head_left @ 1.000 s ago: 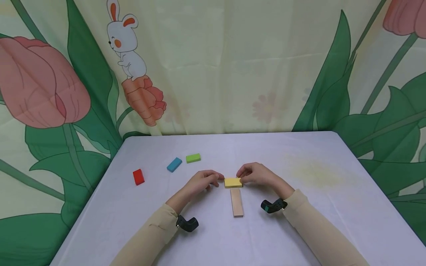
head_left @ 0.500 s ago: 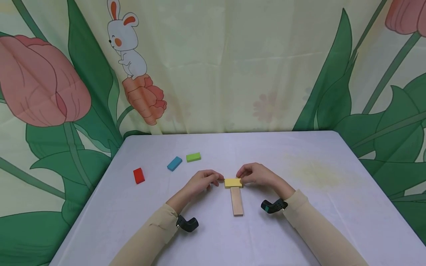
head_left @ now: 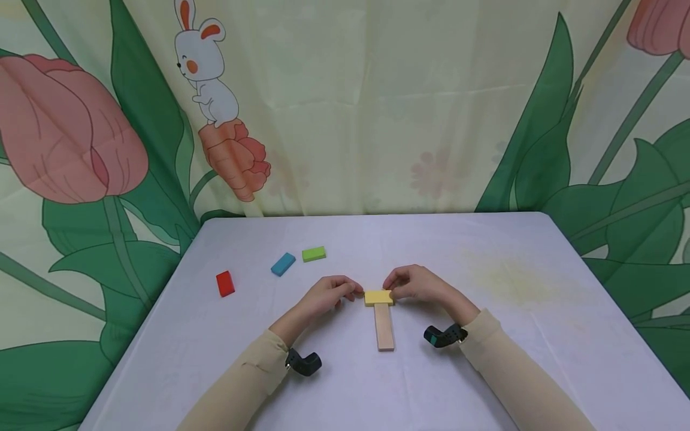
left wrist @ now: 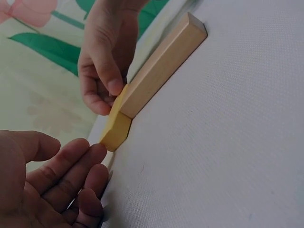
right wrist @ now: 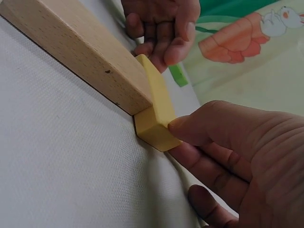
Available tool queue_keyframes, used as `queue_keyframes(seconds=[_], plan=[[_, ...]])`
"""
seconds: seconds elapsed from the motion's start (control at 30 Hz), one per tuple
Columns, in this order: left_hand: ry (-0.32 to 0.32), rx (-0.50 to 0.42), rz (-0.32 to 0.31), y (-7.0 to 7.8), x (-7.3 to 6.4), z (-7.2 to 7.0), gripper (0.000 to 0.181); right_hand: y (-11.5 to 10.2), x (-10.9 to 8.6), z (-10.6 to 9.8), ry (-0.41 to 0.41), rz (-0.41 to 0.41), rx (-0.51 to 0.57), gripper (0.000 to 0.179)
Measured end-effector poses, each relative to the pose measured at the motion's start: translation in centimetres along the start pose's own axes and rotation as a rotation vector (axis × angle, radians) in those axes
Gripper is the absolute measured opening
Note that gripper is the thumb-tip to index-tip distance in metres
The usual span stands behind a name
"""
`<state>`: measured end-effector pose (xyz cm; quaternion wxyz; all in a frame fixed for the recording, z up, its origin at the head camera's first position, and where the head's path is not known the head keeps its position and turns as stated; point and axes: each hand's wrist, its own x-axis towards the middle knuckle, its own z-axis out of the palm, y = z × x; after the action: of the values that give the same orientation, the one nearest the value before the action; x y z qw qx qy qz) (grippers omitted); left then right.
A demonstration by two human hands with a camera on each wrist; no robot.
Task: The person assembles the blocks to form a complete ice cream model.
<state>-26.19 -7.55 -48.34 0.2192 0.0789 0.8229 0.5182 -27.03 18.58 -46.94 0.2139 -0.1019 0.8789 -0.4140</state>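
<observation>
A small yellow block (head_left: 379, 297) lies crosswise against the far end of a long plain wooden block (head_left: 384, 328), the two forming a T on the white cloth. In the right wrist view, the yellow block (right wrist: 159, 114) touches the wooden block's end (right wrist: 90, 52). My left hand (head_left: 335, 292) touches the yellow block's left end with its fingertips; in the left wrist view, those fingers are loosely extended. At the opposite end, my right hand (head_left: 419, 283) pinches the corner of the yellow block between thumb (right wrist: 190, 127) and forefinger.
On the left part of the table (head_left: 162, 359) lie a red block (head_left: 225, 284), a blue block (head_left: 283, 264) and a green block (head_left: 314, 254). Behind the table's far edge hangs a curtain (head_left: 345, 120) printed with tulips and a rabbit.
The narrow gap between the yellow block and the wooden block has closed; the yellow block has come slightly nearer to me. Both hands have stayed at its ends.
</observation>
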Motion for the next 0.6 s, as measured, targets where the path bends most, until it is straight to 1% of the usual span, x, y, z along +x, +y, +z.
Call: queue_keyframes(seconds=[0.13, 0.27, 0.4, 0.5, 0.6], plan=[[0.005, 0.003, -0.008, 0.1, -0.2, 0.2, 0.026, -0.1, -0.3, 0.2, 0.009, -0.002, -0.006, 0.019], [0.008, 0.007, -0.006, 0.2, -0.2, 0.2, 0.026, -0.3, -0.7, 0.3, 0.03, -0.024, -0.049, 0.019], [0.005, 0.012, 0.003, 0.2, -0.2, 0.2, 0.026, -0.8, -1.2, 0.7, 0.079, -0.073, -0.11, 0.02], [0.009, 0.008, 0.007, 0.1, -0.2, 0.2, 0.026, -1.5, -1.9, 1.3, 0.131, -0.125, -0.201, 0.024], [0.011, 0.001, 0.012, 0.1, -0.3, 0.1, 0.026, -2.3, -2.8, 2.1, 0.171, -0.148, -0.321, 0.034]])
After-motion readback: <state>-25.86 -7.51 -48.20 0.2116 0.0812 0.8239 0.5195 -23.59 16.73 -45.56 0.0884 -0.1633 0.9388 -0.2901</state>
